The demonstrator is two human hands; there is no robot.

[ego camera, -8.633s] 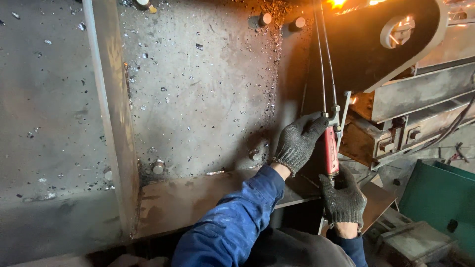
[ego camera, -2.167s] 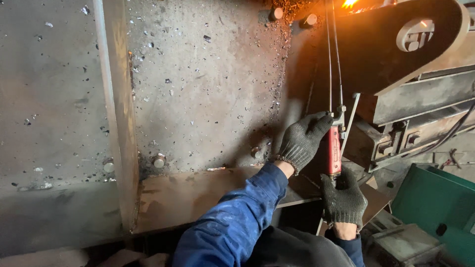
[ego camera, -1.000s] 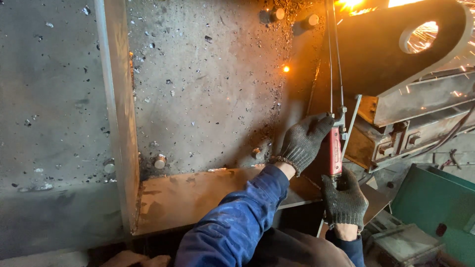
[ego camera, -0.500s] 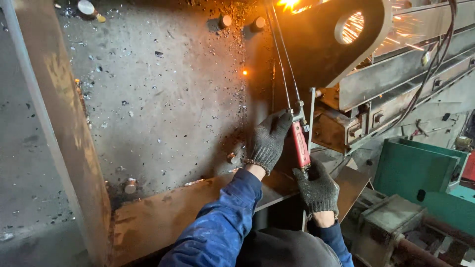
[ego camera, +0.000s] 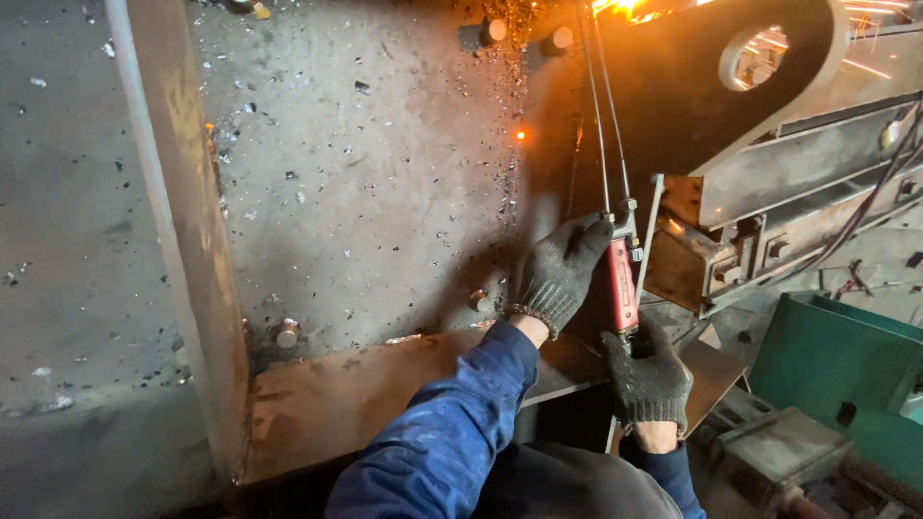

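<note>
— Two gloved hands are on the torch: our left hand [ego camera: 561, 274] wraps the upper end of the red torch handle [ego camera: 622, 285], our right hand [ego camera: 647, 377] is clamped round its lower end, fingers closed.

— And the tip?

— Up at the top edge of the dark steel plate [ego camera: 673, 106], where the sparks [ego camera: 625, 8] fly; the flame itself is probably just out of view. We keep both grips firm, the thin tubes [ego camera: 601, 115] steady, and travel slowly along the cut line.

— Our sleeve?

— We hold the blue sleeve [ego camera: 452, 423] low, away from falling sparks.
</note>
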